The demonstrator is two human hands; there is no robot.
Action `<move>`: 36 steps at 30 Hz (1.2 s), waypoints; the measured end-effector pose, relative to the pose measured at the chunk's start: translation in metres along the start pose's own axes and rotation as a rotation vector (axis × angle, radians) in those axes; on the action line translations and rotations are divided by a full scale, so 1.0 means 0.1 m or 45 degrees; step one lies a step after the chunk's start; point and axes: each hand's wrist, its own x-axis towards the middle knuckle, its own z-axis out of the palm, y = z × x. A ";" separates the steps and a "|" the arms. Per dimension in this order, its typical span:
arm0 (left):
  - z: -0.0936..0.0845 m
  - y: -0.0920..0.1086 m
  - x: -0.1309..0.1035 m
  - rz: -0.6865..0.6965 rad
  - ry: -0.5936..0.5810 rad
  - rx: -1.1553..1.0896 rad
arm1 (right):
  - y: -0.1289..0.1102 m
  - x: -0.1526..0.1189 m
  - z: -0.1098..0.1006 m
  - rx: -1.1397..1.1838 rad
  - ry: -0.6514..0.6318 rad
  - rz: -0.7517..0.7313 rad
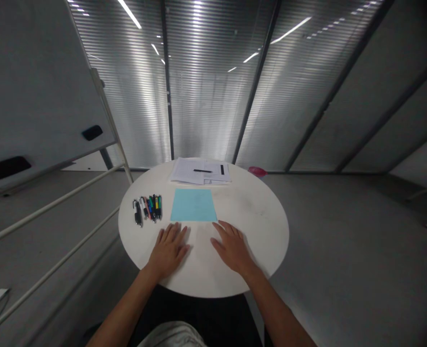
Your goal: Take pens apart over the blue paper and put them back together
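A light blue square sheet of paper (193, 205) lies flat near the middle of the round white table (249, 202). My left hand (169, 250) rests palm down on the tabletop just below the sheet's near left corner, fingers stretched and apart. On the other side, my right hand (232, 245) also lies flat, its fingertips close by the near right corner; whether they touch the paper I cannot tell. Neither hand holds anything. To the left of the sheet, several pens (148, 209) with black, green, yellow and other coloured parts are laid side by side.
At the table's far side sits a stack of white papers (187, 171) with a black pen (202, 170) on top. A whiteboard (36, 82) on a pale metal frame stands at the left. Behind the table are glass partitions with blinds (202, 111). A pink object (257, 171) shows beyond the table.
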 end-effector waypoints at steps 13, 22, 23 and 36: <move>-0.06 0.03 -0.13 -0.069 -0.107 0.008 | -0.04 -0.20 0.09 -0.116 -0.183 0.035; -0.05 0.02 -0.14 -0.047 -0.056 0.005 | -0.03 -0.21 0.08 -0.126 -0.183 0.038; -0.05 0.02 -0.14 -0.043 -0.050 0.003 | -0.03 -0.21 0.07 -0.126 -0.187 0.037; -0.09 0.06 -0.14 -0.065 -0.037 -0.025 | -0.03 -0.21 0.08 -0.117 -0.190 0.040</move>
